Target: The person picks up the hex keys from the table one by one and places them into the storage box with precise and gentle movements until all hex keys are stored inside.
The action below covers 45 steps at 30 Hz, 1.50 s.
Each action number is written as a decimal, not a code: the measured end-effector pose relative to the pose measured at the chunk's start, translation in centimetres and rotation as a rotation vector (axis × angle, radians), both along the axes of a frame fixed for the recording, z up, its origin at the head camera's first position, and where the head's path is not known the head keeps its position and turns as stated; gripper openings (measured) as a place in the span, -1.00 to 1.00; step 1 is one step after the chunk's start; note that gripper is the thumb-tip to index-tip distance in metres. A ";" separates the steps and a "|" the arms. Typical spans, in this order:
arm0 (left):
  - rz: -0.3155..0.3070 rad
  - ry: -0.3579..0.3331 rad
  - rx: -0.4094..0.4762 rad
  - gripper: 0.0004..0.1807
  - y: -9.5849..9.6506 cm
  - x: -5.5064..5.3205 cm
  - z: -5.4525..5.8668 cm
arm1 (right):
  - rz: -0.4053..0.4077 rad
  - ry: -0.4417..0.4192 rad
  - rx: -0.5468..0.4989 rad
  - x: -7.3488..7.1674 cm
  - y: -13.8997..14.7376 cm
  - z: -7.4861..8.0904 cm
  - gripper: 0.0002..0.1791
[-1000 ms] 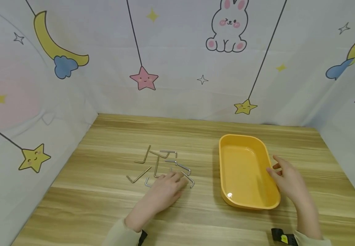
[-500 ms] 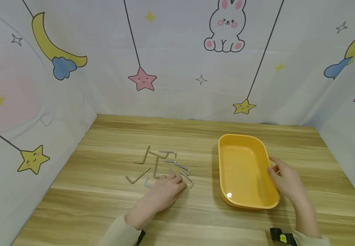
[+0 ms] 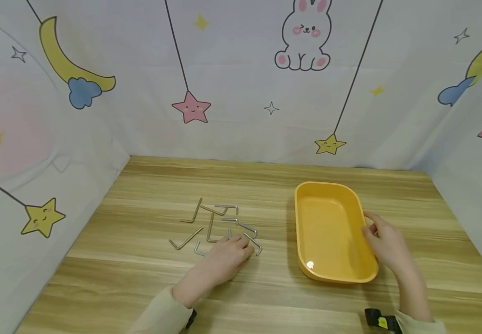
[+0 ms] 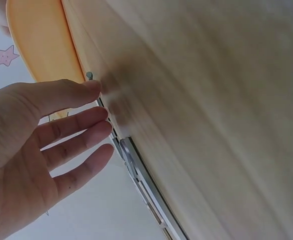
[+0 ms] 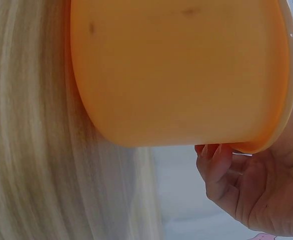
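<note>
Several L-shaped hex keys lie scattered left of centre on the table, some brass-coloured like one hex key (image 3: 190,238), others silver like another hex key (image 3: 252,240). My left hand (image 3: 227,260) is low over the near side of them, partly hiding some. In the left wrist view its thumb and fingers are spread apart and gently bent, fingertips down by the silver hex keys (image 4: 154,187). To the right stands a yellow tray (image 3: 328,232) with nothing in it. My right hand (image 3: 391,243) grips its right rim, thumb at the top edge, fingers against the outer wall (image 5: 186,75).
The wood-grain table (image 3: 266,301) runs back to a white cloth (image 3: 241,139) printed with stars, moons and a rabbit. More cloth hangs along the left and right sides. A black strap (image 3: 383,320) is at the right wrist.
My right hand's fingers have closed in on the tray's rim. My left hand has drawn slightly back from the silver hex key at the right of the group, then stayed nearly still.
</note>
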<state>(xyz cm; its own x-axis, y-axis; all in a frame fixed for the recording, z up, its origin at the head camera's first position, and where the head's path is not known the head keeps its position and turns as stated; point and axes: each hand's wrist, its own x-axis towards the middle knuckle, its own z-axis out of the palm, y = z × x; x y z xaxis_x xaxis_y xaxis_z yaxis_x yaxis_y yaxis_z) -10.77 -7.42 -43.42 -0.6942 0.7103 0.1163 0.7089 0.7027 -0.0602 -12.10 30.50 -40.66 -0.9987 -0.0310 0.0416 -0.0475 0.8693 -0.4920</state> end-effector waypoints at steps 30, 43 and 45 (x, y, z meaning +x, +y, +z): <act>-0.031 -0.037 -0.039 -0.83 0.4 -0.7 0.0 | 0.008 -0.027 -0.011 0.0 0.0 0.2 -0.48; 0.051 -0.041 -0.015 -0.73 -0.6 -1.9 0.5 | 0.012 -0.021 -0.012 0.0 0.0 0.2 -0.49; 0.067 -0.056 -0.016 -0.74 -0.7 -1.9 0.5 | 0.012 -0.027 -0.014 0.0 0.0 0.2 -0.49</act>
<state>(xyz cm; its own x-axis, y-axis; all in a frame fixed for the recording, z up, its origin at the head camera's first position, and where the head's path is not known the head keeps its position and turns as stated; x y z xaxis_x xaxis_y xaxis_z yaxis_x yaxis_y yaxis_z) -12.70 -8.10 -42.88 -0.7452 0.6637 0.0652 0.6631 0.7478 -0.0330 -12.07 30.52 -40.47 -0.9990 -0.0423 0.0149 -0.0440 0.8619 -0.5051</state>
